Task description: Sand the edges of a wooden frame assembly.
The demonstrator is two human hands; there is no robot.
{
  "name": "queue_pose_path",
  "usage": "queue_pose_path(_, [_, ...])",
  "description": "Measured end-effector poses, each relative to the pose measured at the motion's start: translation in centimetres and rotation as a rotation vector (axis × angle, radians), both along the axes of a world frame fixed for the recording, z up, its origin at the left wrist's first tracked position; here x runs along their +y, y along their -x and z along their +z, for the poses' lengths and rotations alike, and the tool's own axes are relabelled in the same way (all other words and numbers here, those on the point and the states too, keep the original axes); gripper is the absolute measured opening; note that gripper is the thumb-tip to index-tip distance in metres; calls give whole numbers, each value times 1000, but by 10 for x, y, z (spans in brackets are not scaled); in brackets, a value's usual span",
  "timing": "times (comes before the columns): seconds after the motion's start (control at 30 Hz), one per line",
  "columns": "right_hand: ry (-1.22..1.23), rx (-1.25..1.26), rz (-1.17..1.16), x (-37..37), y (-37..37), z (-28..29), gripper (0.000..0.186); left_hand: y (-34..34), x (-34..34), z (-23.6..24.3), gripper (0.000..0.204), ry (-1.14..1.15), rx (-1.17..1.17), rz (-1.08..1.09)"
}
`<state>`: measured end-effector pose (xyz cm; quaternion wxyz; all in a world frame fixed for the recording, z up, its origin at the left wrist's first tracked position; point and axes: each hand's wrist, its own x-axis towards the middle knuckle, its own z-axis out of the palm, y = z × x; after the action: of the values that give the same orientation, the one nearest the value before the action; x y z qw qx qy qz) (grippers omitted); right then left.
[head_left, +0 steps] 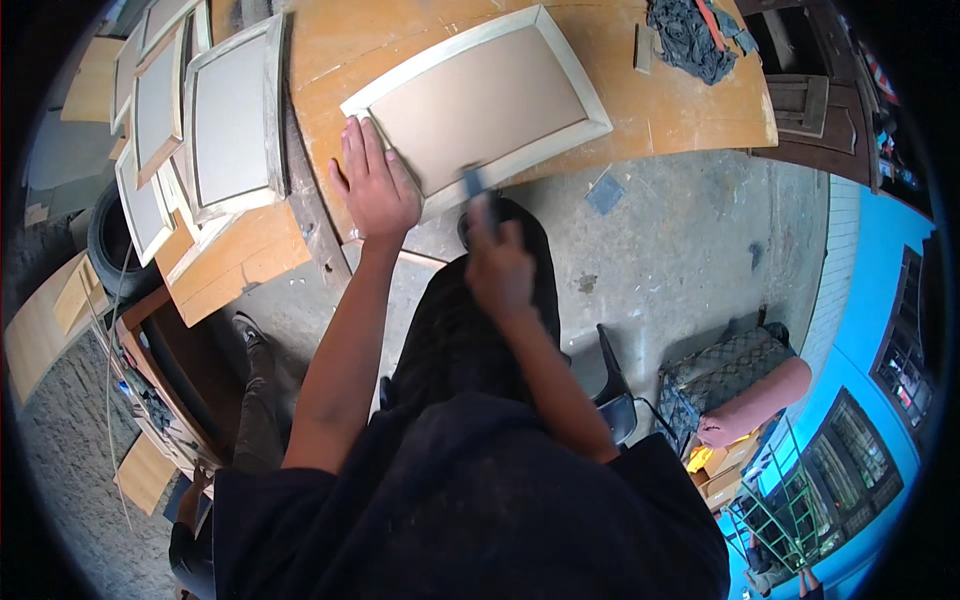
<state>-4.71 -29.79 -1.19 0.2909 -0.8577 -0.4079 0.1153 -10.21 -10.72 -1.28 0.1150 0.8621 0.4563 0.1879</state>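
Note:
A pale wooden framed panel (570, 80) with a beige center lies on the orange plywood table (660, 125), close to its near edge. My left hand (375, 185) lies on the panel's left end with the fingers stretched out. My right hand (500, 262) is closed around a dark, flat tool (472, 182) at the panel's near edge, just right of my left hand; motion blurs both hand and tool, so the tool's kind is unclear.
Several similar frames (270, 120) lie at the left, near a tire (105, 220). A dark cloth bundle (685, 45) sits back right. A chair (615, 390) and pink roll (760, 400) stand right. Another person's leg (250, 400) is at left; people (785, 575) appear bottom right.

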Motion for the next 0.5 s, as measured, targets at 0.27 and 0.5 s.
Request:
queue_pose_path(0.27, [-328, 243, 20, -25, -90, 59, 43, 3, 5, -1, 57, -3, 6, 16])
queue_pose_path(0.5, [-592, 540, -566, -68, -163, 81, 46, -6, -12, 33, 53, -122, 117, -84])
